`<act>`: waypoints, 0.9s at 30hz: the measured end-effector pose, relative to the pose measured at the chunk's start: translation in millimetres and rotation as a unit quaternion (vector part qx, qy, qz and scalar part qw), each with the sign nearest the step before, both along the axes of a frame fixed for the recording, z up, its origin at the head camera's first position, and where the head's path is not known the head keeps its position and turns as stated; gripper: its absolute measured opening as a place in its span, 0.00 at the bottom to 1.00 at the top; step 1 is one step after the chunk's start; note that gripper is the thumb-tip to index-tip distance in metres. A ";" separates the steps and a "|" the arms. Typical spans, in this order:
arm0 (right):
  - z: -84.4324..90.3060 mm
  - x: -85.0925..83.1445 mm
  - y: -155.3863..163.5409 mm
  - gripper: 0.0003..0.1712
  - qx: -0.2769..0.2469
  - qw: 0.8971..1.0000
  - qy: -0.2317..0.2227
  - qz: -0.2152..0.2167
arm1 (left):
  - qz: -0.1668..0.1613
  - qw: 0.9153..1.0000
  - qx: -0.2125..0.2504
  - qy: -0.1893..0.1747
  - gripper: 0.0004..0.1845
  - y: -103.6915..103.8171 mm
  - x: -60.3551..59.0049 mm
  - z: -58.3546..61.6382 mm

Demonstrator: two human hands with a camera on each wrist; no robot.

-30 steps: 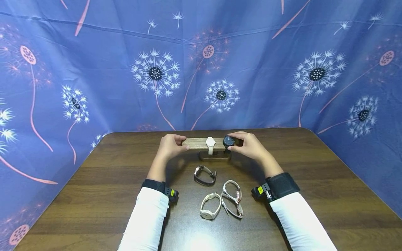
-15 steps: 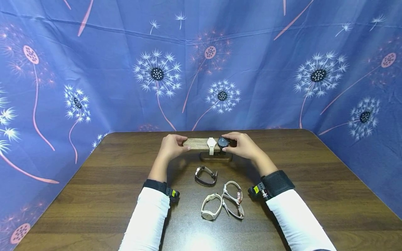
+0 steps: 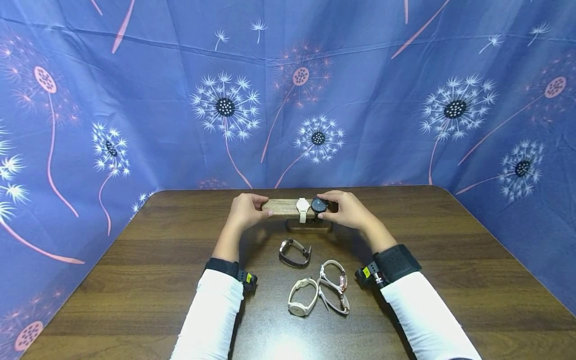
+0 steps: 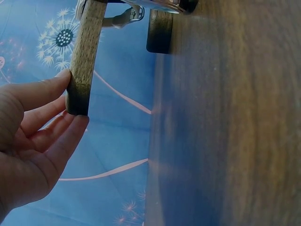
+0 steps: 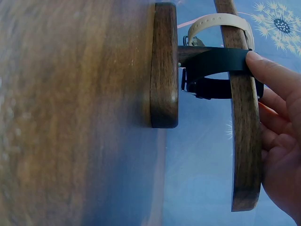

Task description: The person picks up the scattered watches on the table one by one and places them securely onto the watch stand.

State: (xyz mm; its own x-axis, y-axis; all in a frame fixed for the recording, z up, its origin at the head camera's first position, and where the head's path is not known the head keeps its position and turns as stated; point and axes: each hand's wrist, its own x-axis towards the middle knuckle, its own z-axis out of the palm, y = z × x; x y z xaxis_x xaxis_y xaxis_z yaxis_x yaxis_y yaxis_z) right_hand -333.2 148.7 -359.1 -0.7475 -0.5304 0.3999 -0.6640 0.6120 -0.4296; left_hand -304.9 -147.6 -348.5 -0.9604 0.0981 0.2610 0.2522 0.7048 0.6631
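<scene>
A wooden watch stand has a long crossbar [image 3: 281, 206] above a dark base [image 3: 308, 227]. My left hand [image 3: 245, 211] pinches the crossbar's left end, thumb on one side and fingers on the other, as the left wrist view confirms. Around the bar's middle hangs a white watch [image 3: 303, 205]. Right beside it, a black watch [image 3: 319, 205] loops the bar, its dial held between the thumb and fingers of my right hand [image 3: 350, 211]. In the right wrist view, the black strap [image 5: 218, 61] passes below the bar [image 5: 245, 155], near the stand's post.
In front of the stand lie a dark-strapped watch [image 3: 294, 252], a cream watch [image 3: 298, 308] and two light-strapped watches [image 3: 334, 287] touching each other. They rest on a brown wooden table [image 3: 148, 280]. A blue dandelion-print cloth [image 3: 369, 100] hangs behind the table.
The black watch has slid left along the crossbar with my right hand, up to the white watch. Over the last half second almost nothing moved. My left hand keeps its grip on the bar's end.
</scene>
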 end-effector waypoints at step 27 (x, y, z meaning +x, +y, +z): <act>3.8 13.0 8.5 0.35 0.007 1.000 0.021 0.000 | -0.003 1.000 0.006 -0.002 0.21 -2.5 3.1 1.4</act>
State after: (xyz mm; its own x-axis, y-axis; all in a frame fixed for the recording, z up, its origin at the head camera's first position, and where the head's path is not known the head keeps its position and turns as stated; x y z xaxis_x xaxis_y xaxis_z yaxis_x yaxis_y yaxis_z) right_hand -320.1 157.1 -355.3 -0.7307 -0.5363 0.4223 -0.6808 0.6183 -0.3928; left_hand -301.8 -150.1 -347.1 -0.9610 0.1007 0.2576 0.2531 0.6959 0.6721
